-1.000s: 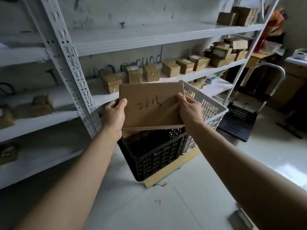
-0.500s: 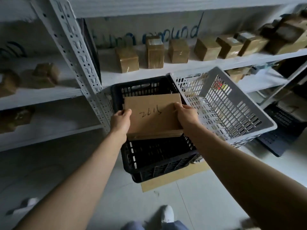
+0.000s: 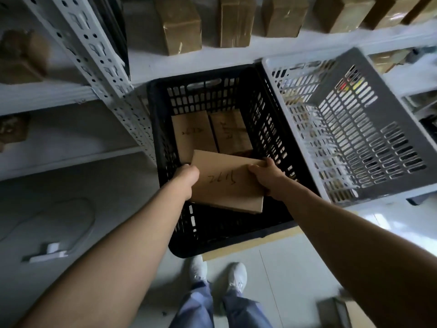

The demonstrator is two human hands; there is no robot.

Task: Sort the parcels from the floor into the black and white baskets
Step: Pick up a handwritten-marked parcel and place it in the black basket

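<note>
A flat brown parcel (image 3: 228, 183) with handwritten numbers sits inside the black basket (image 3: 163, 147), low over its near half. My left hand (image 3: 186, 177) grips its left edge and my right hand (image 3: 266, 177) grips its right edge. Two more flat brown parcels (image 3: 192, 134) (image 3: 230, 132) lie side by side on the basket's floor behind it. The white basket (image 3: 402, 129) stands tilted right beside the black one, touching its right wall; what it holds is blurred.
A white metal shelf rack (image 3: 99, 55) stands behind the baskets, with several taped brown boxes (image 3: 179, 27) on its shelf. A white cable and plug (image 3: 50, 252) lie on the floor at left. My shoes (image 3: 217, 273) stand just before the black basket.
Both hands have lowered the parcel from above the black basket's rim down into it. The view has tilted downward, so the parcels on the basket floor and my shoes show.
</note>
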